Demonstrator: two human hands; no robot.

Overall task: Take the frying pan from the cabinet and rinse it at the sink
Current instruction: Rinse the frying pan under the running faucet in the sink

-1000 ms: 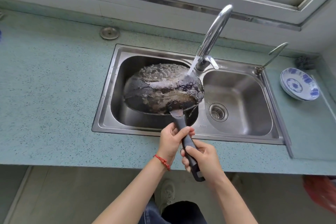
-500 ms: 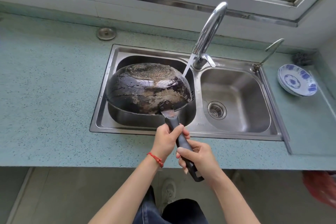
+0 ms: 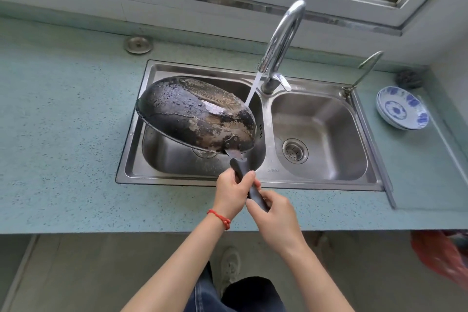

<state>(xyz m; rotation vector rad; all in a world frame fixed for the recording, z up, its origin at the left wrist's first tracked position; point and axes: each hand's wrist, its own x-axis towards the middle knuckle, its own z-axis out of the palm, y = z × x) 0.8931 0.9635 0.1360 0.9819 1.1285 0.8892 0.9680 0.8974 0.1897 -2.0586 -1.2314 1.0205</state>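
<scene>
Nearest the camera, the right hand (image 3: 274, 218) wraps the lower end of the dark handle (image 3: 249, 185), fingers curled round it. Just above, the left hand (image 3: 234, 192) grips the same handle nearer the pan, fingers closed about it; a red cord circles that wrist.

The frying pan (image 3: 196, 114) is held upside down and tilted over the left basin of the sink (image 3: 323, 186), clear of the basin floor, its scorched, wet underside facing up. The pan's rim overhangs the basin's left edge slightly.

Behind it, the faucet (image 3: 282, 43) runs; the stream (image 3: 252, 88) falls just past the pan's right edge, and whether it touches the metal cannot be told.

Judgement: the rinse is under way on the underside. To do it well, the pan should be brought rightward under the stream and turned slowly, kept inside the basin so run-off does not reach the counter (image 3: 63, 121). The two-handed hold is sound for a wet, heavy pan.
</scene>
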